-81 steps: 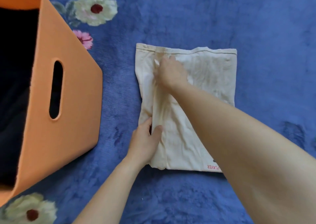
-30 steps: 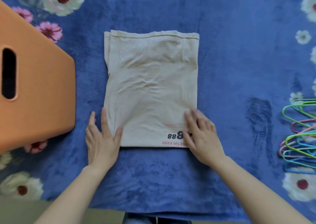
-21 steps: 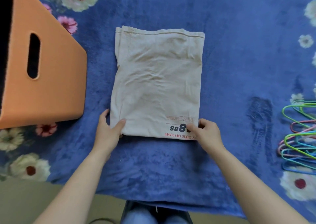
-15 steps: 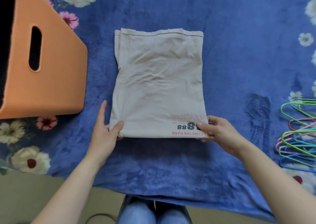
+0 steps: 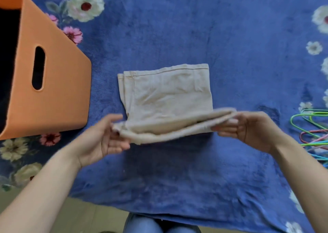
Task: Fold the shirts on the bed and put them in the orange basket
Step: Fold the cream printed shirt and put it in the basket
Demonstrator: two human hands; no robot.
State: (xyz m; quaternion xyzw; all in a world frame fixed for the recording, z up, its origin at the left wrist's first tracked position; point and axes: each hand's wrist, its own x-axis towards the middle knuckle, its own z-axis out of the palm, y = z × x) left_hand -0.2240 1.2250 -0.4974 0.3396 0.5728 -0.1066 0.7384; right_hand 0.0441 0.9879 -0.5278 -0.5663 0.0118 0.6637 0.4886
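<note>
A beige shirt (image 5: 166, 94), folded into a narrow panel, lies in the middle of the blue flowered bed cover. Its near end is lifted off the bed and tipped toward the far hem. My left hand (image 5: 101, 140) pinches the near left corner, thumb on top. My right hand (image 5: 248, 129) pinches the near right corner the same way. The orange basket (image 5: 51, 97) stands at the left, tilted, its dark inside partly in view, a slot handle in its side.
A bunch of coloured wire hangers (image 5: 314, 133) lies at the right edge of the bed. The bed's near edge runs along the bottom, with my knees in jeans (image 5: 159, 225) below it. Open blue cover (image 5: 177, 28) stretches beyond the shirt.
Both hands went from resting on the shirt's near corners to gripping them. They have raised the near end and carried it toward the far hem, hiding the printed text.
</note>
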